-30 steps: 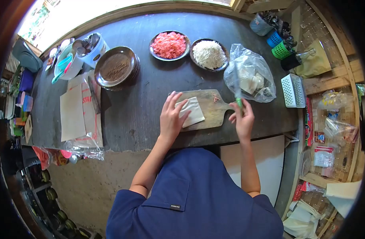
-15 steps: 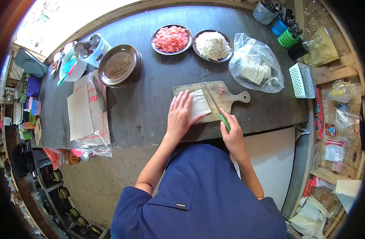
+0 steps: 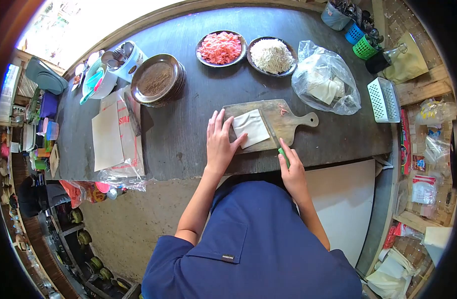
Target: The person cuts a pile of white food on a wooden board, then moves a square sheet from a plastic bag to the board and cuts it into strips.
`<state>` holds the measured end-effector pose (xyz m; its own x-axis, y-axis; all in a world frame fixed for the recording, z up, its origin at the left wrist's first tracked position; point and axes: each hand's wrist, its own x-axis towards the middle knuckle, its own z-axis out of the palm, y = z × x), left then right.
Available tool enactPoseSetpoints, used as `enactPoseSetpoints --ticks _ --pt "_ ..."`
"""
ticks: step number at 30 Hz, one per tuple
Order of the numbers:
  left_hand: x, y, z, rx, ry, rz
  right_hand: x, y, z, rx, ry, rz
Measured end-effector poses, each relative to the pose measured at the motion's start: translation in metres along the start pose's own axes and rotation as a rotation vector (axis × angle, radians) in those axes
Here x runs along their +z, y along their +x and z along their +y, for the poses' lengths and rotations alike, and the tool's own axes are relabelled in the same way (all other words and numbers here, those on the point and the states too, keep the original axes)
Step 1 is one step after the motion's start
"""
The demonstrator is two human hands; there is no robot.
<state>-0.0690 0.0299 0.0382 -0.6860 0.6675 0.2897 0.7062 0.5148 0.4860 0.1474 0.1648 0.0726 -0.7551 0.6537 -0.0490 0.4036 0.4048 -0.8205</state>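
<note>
A white square wrapper, soft-looking and perhaps stacked in layers, lies on the wooden cutting board. My left hand rests at the board's left edge with fingers spread, its thumb at the wrapper's lower left side. In my right hand is the green handle of a knife; its blade lies along the wrapper's right edge, pointing away from me. Small pink scraps sit near the board's top right. Beyond the board are a plate of pink chopped pieces and a plate of white shreds.
A clear plastic bag holding more white sheets lies right of the plates. Stacked brown plates, utensil tubs and a second knife on packaging stand at left. A white basket is at the right edge.
My left hand has slid left off the wrapper, uncovering most of it. The knife stays in my right hand, its blade now nearer the wrapper's right edge. The view has shifted slightly.
</note>
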Motion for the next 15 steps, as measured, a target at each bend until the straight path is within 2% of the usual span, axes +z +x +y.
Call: enactPoseSetpoints --ticks 6,9,11,13,15 --pt "0.004 0.001 0.004 -0.02 -0.042 0.013 0.003 0.0 -0.007 0.074 -0.045 -0.025" --pt "0.001 0.002 0.01 0.041 -0.089 0.022 0.004 0.002 -0.009 0.07 -0.028 -0.002" --pt "-0.004 0.004 0.013 0.285 -0.098 -0.159 0.006 0.004 -0.009 0.067 -0.019 0.0" --pt "0.006 0.0 0.012 0.299 -0.075 -0.152 0.01 0.007 -0.005 -0.037 -0.022 0.034" --pt "0.017 0.001 0.01 0.289 -0.054 -0.164 0.012 0.011 -0.006 -0.037 -0.041 0.032"
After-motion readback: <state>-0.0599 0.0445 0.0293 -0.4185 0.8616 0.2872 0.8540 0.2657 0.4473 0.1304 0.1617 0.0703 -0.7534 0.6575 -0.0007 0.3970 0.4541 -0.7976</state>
